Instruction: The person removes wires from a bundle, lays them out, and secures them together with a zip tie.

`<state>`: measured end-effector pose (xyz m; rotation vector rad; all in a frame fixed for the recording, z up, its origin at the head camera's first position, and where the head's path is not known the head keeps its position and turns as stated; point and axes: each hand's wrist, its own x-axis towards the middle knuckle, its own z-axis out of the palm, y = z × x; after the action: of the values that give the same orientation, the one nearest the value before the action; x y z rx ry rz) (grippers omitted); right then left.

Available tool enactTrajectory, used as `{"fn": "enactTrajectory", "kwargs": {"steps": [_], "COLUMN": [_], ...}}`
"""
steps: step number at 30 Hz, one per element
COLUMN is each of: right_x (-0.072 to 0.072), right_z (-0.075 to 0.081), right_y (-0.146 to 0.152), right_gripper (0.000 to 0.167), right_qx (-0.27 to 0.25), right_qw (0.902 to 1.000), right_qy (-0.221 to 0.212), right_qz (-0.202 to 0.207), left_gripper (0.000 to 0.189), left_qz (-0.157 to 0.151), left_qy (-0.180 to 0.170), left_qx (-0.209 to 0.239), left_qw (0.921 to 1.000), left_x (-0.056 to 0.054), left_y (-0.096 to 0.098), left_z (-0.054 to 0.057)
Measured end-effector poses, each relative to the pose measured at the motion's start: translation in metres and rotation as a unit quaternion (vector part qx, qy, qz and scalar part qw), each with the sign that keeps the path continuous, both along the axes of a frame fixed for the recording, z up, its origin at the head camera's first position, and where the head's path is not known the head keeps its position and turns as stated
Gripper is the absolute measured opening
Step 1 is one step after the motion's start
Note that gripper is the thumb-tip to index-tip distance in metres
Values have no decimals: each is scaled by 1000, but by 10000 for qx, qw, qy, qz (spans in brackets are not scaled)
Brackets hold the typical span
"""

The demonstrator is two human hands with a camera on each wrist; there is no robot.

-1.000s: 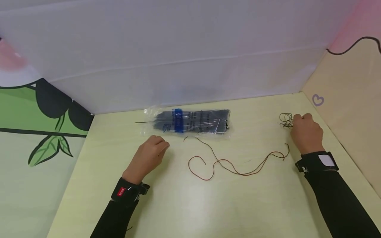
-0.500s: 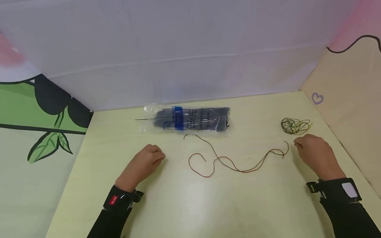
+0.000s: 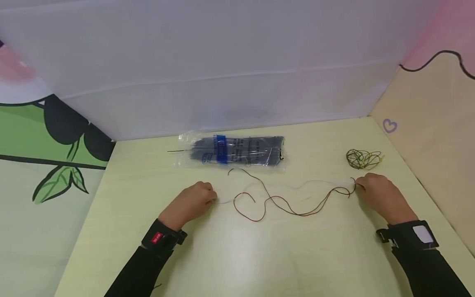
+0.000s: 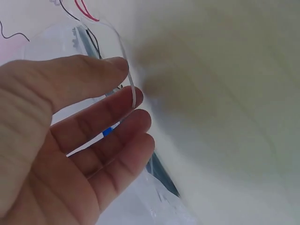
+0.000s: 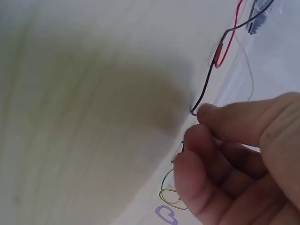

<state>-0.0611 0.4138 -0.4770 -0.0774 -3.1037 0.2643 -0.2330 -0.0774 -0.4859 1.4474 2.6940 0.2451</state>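
Observation:
My left hand (image 3: 191, 204) pinches one end of a thin white wire (image 4: 124, 54), which lies against the thumb and index fingertips in the left wrist view. From there the white wire runs faintly across the table in the head view to my right hand (image 3: 386, 198). The right thumb and index finger are pinched together at its other end, partly hidden by the thumb. Right beside these fingertips, the dark wire (image 5: 206, 82) almost touches the thumb. The dark wire and the red wire (image 3: 256, 220) lie in loose curves between the hands.
A clear bag of grey cable ties (image 3: 256, 150) with a blue label lies near the back wall. A coil of green and yellow wire (image 3: 363, 159) sits at the right, beyond the right hand. Another dark wire scrap (image 3: 157, 286) shows beside the left sleeve.
The right hand has come back from the wire coil and moved left to the ends of the dark and red wires. The white wire now shows stretched between both hands.

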Motion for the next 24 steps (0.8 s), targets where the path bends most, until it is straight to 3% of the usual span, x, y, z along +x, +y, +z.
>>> {"fn": "enactTrajectory", "kwargs": {"steps": [9, 13, 16, 20, 22, 24], "right_x": [-5, -3, -4, -20, -35, -49], "right_z": [-4, 0, 9, 25, 31, 33], "right_y": [0, 2, 3, 11, 17, 23], "right_gripper": [15, 14, 15, 13, 19, 28], "right_qx": [-139, -154, -191, -213, -294, -447], "right_qw": [9992, 9999, 9976, 9861, 9850, 9884], "right_qy": [-356, -64, 603, 1524, 1517, 1159], "right_qz": [128, 28, -270, -626, -763, -872], "left_gripper": [15, 17, 16, 16, 16, 17], "left_qz": [46, -5, -42, -27, -19, -46], "left_qy": [197, 365, 509, 527, 510, 491], "left_qx": [135, 106, 164, 280, 306, 333], "left_qw": [9997, 9993, 9986, 9982, 9982, 9982], "left_x": [2, 2, 3, 2, 2, 2], "left_y": [5, 9, 9, 12, 14, 18], "left_z": [2, 4, 7, 10, 10, 10]}}
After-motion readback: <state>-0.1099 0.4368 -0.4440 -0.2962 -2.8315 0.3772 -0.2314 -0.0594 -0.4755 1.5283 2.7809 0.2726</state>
